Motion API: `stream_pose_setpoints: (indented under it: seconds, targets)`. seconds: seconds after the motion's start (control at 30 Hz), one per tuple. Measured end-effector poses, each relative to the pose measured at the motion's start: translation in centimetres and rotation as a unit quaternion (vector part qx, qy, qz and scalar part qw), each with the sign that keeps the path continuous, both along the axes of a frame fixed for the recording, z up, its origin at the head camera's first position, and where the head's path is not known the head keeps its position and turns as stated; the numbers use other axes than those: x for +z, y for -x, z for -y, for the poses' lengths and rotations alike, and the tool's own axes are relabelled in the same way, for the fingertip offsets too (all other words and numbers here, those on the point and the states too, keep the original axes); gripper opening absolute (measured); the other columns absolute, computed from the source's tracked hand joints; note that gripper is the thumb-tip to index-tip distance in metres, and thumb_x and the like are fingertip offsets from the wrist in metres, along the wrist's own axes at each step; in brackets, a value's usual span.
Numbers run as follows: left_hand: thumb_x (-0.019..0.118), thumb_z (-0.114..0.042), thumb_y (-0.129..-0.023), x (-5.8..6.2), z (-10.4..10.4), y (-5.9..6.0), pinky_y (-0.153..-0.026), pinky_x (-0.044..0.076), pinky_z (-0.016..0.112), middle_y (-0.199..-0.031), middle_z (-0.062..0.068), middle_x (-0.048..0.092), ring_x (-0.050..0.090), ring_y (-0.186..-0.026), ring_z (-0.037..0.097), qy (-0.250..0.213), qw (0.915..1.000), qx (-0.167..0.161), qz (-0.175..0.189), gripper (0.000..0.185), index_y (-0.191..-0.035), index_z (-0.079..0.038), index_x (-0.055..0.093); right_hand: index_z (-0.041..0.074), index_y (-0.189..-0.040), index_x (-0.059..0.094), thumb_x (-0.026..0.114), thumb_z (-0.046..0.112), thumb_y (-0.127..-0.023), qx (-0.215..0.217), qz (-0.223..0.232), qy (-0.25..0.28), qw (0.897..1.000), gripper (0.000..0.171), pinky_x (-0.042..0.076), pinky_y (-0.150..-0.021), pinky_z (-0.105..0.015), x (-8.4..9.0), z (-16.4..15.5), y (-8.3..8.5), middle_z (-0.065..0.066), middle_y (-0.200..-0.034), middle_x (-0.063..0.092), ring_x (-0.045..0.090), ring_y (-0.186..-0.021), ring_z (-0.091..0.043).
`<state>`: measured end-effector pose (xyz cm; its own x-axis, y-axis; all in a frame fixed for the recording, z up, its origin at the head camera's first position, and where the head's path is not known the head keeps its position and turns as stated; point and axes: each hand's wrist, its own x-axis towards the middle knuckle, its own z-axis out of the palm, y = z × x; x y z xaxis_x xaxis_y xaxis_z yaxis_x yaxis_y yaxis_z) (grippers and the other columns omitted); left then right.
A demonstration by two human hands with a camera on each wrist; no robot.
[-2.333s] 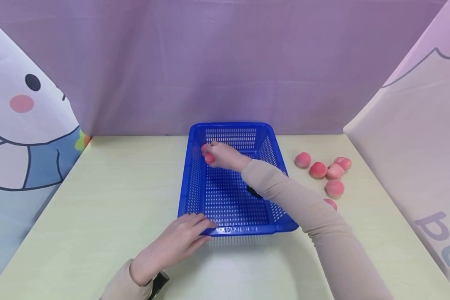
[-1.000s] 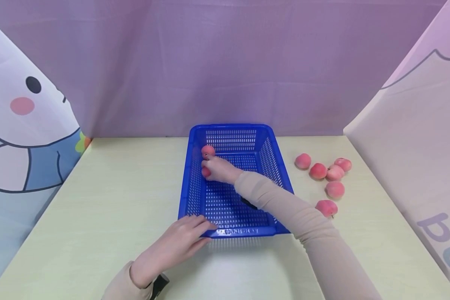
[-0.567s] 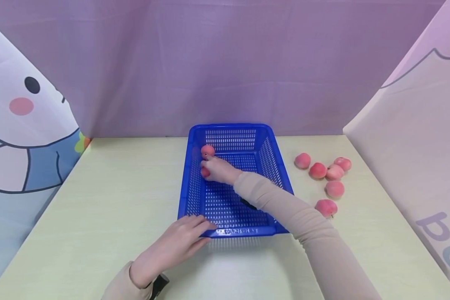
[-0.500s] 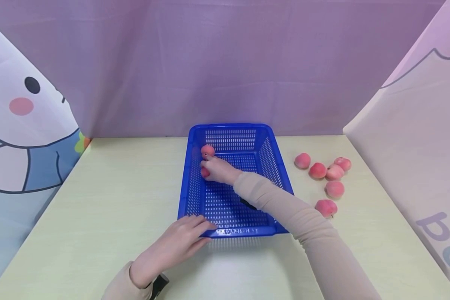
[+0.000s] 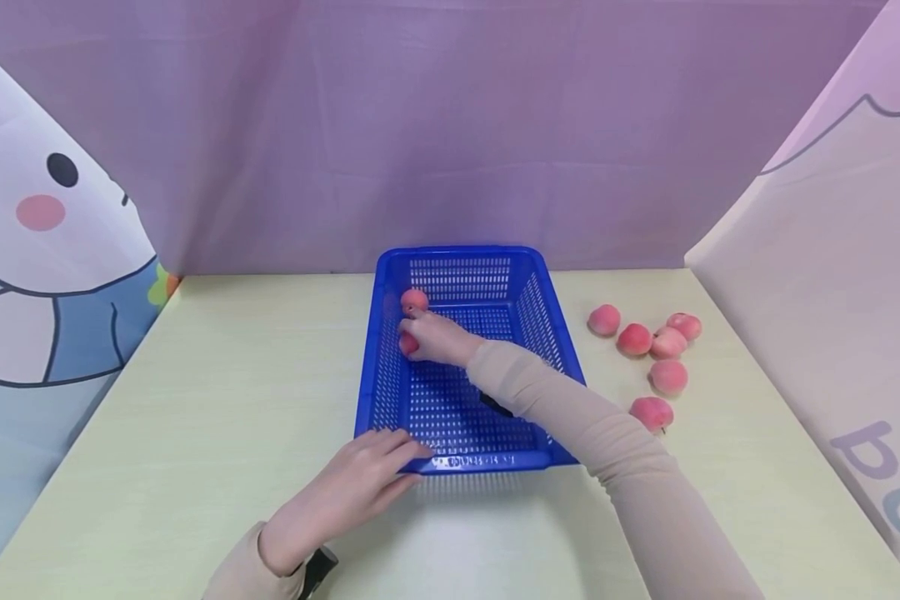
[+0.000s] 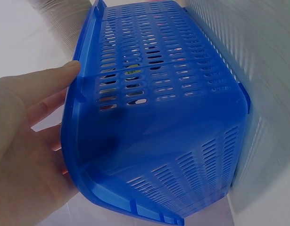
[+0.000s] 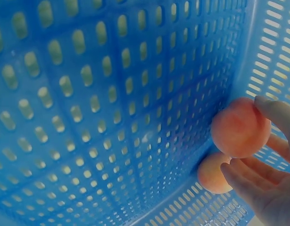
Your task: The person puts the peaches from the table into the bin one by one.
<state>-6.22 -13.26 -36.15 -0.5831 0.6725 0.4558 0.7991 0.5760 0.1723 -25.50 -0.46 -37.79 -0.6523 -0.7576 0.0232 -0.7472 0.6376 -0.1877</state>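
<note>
My left hand (image 5: 360, 471) grips the near left rim of a blue plastic basket (image 5: 495, 461). In the left wrist view its thumb (image 6: 53, 80) presses the outside, with the fingers over the rim. Inside the basket, by the left wall, my right hand (image 5: 438, 337) holds a pinkish-red peach (image 5: 408, 342). The right wrist view shows that peach (image 7: 241, 127) between thumb and fingers, low over the slotted floor. Just behind it, in the far left corner, lies a second peach (image 5: 414, 300), partly covered in the right wrist view.
Right of the basket, several peaches lie loose on the pale table (image 5: 255, 400), among them a front one (image 5: 651, 413) and a back one (image 5: 604, 320). A purple cloth (image 5: 450, 133) hangs behind, and printed cloths stand at both sides.
From 2.3 to 1.0 seconds ago, my right hand came nearer along the left wall with one peach, leaving another in the far corner. Since then both hands have kept still.
</note>
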Motion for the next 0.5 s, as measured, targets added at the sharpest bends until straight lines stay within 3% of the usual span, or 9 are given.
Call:
stream_pose_setpoints:
  seconds: [0.23, 0.5]
  targets:
    - [0.071, -0.014, -0.071, 0.0, 0.0, 0.0, -0.067, 0.046, 0.025, -0.085, -0.004, 0.059, 0.054, -0.075, 0.009, -0.002, 1.0000, -0.004, -0.002, 0.025, -0.095, -0.011, 0.062, 0.001, -0.111, 0.058, 0.069, 0.023, -0.076, 0.011, 0.009, 0.002, 1.000, 0.043, 0.043, -0.086, -0.031, 1.1, -0.4, 0.2, -0.013, -0.111, 0.057, 0.057, -0.095, -0.022]
    - [0.071, -0.014, -0.072, 0.1, 0.0, 0.0, -0.067, 0.046, 0.024, -0.085, -0.003, 0.059, 0.054, -0.075, 0.009, -0.002, 1.0000, -0.005, -0.005, 0.025, -0.095, -0.010, 0.062, 0.002, -0.118, 0.054, 0.065, 0.026, -0.080, -0.001, 0.053, -0.036, 0.998, 0.046, 0.042, -0.090, -0.029, 2.5, -1.0, 0.1, -0.012, -0.120, 0.055, 0.054, -0.105, -0.021]
